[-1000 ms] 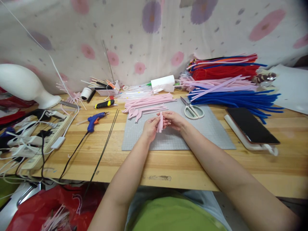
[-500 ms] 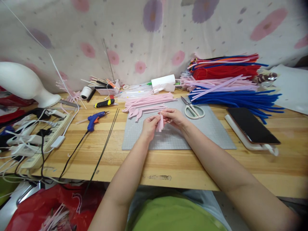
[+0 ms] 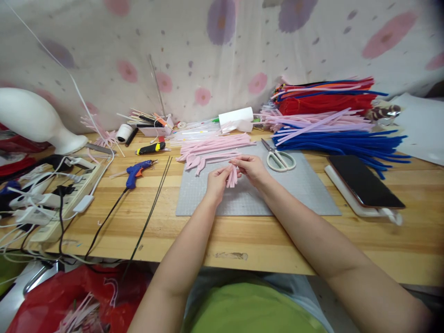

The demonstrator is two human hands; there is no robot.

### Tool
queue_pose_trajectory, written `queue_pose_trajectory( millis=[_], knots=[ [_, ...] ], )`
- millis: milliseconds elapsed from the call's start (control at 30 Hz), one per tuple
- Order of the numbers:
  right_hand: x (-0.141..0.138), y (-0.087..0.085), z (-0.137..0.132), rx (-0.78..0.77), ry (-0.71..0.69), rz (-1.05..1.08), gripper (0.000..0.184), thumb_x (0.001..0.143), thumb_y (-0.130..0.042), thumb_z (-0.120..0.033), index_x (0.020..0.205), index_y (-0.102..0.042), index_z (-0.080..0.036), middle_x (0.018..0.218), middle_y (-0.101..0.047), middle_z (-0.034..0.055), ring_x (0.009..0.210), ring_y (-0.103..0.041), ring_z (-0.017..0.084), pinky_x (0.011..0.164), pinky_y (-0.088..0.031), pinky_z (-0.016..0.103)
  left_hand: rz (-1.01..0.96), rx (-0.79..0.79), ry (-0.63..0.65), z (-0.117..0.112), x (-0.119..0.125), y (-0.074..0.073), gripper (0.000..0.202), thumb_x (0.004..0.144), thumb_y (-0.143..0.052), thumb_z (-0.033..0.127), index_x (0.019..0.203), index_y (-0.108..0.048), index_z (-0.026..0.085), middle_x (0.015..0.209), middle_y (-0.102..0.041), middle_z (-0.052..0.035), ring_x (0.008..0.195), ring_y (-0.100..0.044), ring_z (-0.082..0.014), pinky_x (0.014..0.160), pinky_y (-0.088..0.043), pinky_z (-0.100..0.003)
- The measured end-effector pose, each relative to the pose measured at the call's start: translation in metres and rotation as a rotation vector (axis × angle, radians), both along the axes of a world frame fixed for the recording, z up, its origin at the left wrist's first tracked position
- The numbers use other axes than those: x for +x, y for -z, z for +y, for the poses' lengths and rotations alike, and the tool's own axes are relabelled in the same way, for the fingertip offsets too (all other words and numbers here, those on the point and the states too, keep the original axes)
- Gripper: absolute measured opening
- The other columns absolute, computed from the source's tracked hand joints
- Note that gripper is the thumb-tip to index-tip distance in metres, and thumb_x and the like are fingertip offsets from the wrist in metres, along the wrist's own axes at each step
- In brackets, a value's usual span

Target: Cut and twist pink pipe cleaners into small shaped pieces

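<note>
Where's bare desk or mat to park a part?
Free: wooden tabletop between thin dark rods and grey gridded mat; mat right of white-handled metal scissors. Crowded: around left hand and right hand, both on pink fuzzy strips; back right, blue fuzzy stems; left end, cream power strip.

Craft workspace, wooden table (image 3: 249, 236), glue gun (image 3: 132, 176), scissors (image 3: 273, 150), cutting mat (image 3: 305, 194), heaped pipe cleaners (image 3: 333, 143)

Strips (image 3: 232, 178), one bundle. Pale pink, short, narrow. Condition: gathered close and held at the upper end, spreading slightly at the lower. Pose: lengthwise up and down the frame, loose ends toward its bottom edge. Location: just below and right of centre. Count: can't tell from where I stand.
</note>
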State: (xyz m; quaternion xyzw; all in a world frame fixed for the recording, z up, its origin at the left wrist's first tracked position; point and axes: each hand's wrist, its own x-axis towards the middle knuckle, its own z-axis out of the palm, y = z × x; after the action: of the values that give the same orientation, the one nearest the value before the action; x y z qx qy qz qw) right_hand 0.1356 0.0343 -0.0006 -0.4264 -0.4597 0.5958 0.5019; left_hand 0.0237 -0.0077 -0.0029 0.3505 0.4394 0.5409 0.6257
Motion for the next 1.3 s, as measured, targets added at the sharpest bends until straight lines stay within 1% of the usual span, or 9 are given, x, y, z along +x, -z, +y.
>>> queue_pose_trajectory(
  millis=[133,333,467,567,733,800,933,1100,1300],
  knots=[
    [0.006,-0.002,0.005,0.039,-0.021,-0.050,0.027,0.054,-0.071,-0.036,0.068,-0.066,-0.014,0.053,-0.053,-0.0032,0.042,-0.031,0.003,0.041,-0.022,0.021,0.067,-0.025,0.063,0.001,-0.003,0.001,0.025,0.064,-0.066,0.031,0.081,-0.067,0.012,0.073,-0.068,-0.0063,0.058,-0.061,-0.0140,0.056,-0.048,-0.026],
    [0.016,-0.009,0.006,0.100,-0.204,-0.194,0.024,0.057,-0.069,-0.034,0.070,-0.065,-0.015,0.062,-0.060,0.0002,0.056,-0.049,0.008,0.054,-0.037,0.023,0.122,0.005,0.000,0.004,-0.008,0.004,0.018,0.067,-0.064,0.028,0.075,-0.068,0.012,0.064,-0.066,-0.0035,0.058,-0.060,-0.0126,0.056,-0.047,-0.024],
    [0.011,-0.012,0.003,0.214,-0.071,-0.282,0.018,0.057,-0.068,-0.030,0.066,-0.064,-0.016,0.063,-0.062,0.0005,0.059,-0.052,0.011,0.059,-0.041,0.026,0.001,-0.075,0.078,0.004,-0.007,0.004,0.021,0.069,-0.063,0.030,0.080,-0.066,0.013,0.076,-0.068,-0.0072,0.064,-0.063,-0.0141,0.060,-0.048,-0.025],
    [0.008,-0.011,0.002,0.269,0.022,-0.353,0.015,0.059,-0.065,-0.029,0.068,-0.064,-0.016,0.067,-0.063,0.0011,0.063,-0.054,0.013,0.063,-0.042,0.027,-0.045,-0.123,0.101,0.005,-0.007,0.005,0.022,0.072,-0.061,0.032,0.079,-0.065,0.012,0.076,-0.067,-0.0078,0.059,-0.061,-0.0113,0.061,-0.048,-0.026],
    [0.009,-0.007,0.006,0.198,-0.065,-0.276,0.023,0.060,-0.066,-0.036,0.070,-0.064,-0.015,0.065,-0.062,0.0014,0.058,-0.053,0.011,0.057,-0.042,0.025,0.033,-0.056,-0.018,0.004,-0.004,0.006,0.022,0.069,-0.064,0.033,0.073,-0.064,0.011,0.063,-0.062,-0.0029,0.048,-0.053,-0.0075,0.059,-0.048,-0.026],
    [0.009,-0.006,0.006,0.187,-0.027,-0.259,0.024,0.062,-0.065,-0.038,0.067,-0.064,-0.015,0.061,-0.060,0.0010,0.056,-0.052,0.011,0.055,-0.041,0.025,0.051,-0.025,-0.023,0.003,-0.002,0.005,0.022,0.067,-0.065,0.033,0.074,-0.064,0.011,0.062,-0.061,-0.0018,0.048,-0.052,-0.0070,0.057,-0.047,-0.024],
    [0.007,-0.008,0.000,0.332,0.115,-0.364,0.019,0.067,-0.061,-0.035,0.064,-0.062,-0.016,0.058,-0.059,0.0006,0.055,-0.053,0.012,0.057,-0.041,0.026,-0.092,-0.070,0.062,0.002,0.000,0.002,0.019,0.071,-0.062,0.029,0.077,-0.064,0.011,0.062,-0.056,0.0002,0.047,-0.046,-0.0044,0.062,-0.048,-0.026],
    [0.006,-0.008,-0.002,0.492,0.242,-0.483,0.015,0.070,-0.058,-0.032,0.067,-0.063,-0.018,0.071,-0.063,0.0020,0.068,-0.056,0.014,0.067,-0.043,0.028,-0.298,-0.143,0.197,0.001,-0.001,0.001,0.018,0.078,-0.053,0.023,0.082,-0.066,0.011,0.060,-0.050,0.0016,0.049,-0.040,-0.0027,0.071,-0.049,-0.025],
    [0.007,-0.005,0.005,0.277,0.044,-0.250,0.022,0.064,-0.062,-0.038,0.066,-0.058,-0.017,0.062,-0.057,-0.0004,0.057,-0.051,0.012,0.055,-0.043,0.026,-0.253,-0.079,0.152,-0.002,0.001,0.003,0.011,0.076,-0.056,0.016,0.074,-0.064,0.009,0.061,-0.051,0.0014,0.050,-0.039,-0.0024,0.076,-0.049,-0.030]
  ],
)
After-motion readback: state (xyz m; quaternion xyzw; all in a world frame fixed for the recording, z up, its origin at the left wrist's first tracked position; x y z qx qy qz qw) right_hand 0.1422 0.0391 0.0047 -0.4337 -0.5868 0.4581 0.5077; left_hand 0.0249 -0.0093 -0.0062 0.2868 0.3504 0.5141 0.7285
